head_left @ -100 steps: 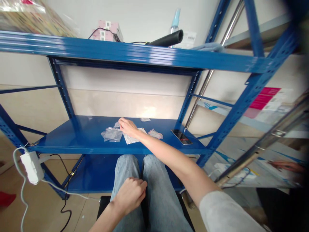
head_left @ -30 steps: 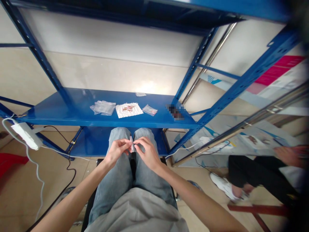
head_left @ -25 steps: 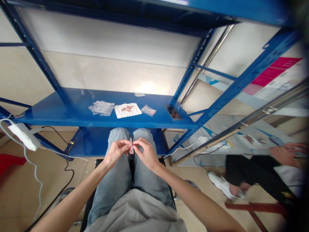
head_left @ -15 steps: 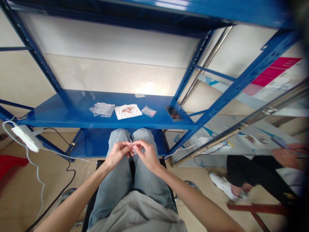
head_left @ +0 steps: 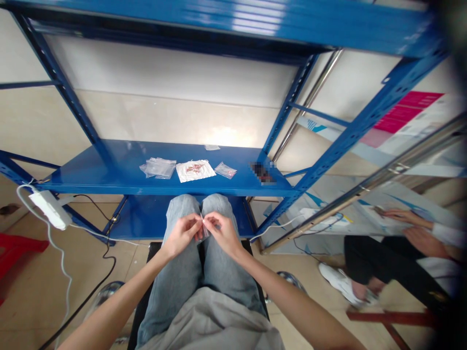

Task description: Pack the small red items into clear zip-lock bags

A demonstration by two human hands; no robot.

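Note:
Above my lap, my left hand (head_left: 183, 234) and my right hand (head_left: 224, 234) meet, each in a pinch at the top of a small clear plastic bag (head_left: 205, 233). The bag hangs between the fingertips; what is in it, if anything, is too small to make out. On the blue shelf ahead lies a white pouch (head_left: 182, 175) with small reddish pieces on top. A pile of clear plastic bags (head_left: 163, 167) is left of it, and a clear bag with small pinkish bits (head_left: 225, 170) is to its right.
The blue shelf (head_left: 120, 182) stands just beyond my knees, with posts at both sides. A blurred-out dark object (head_left: 261, 172) lies at its right end. A white power strip (head_left: 51, 210) with cables hangs at the left. Another person's hand (head_left: 404, 216) is at a table on the right.
The view has shifted slightly. My hands stay together at the small bag, and more of it shows below my fingers. The other person's hand has reached out over their table.

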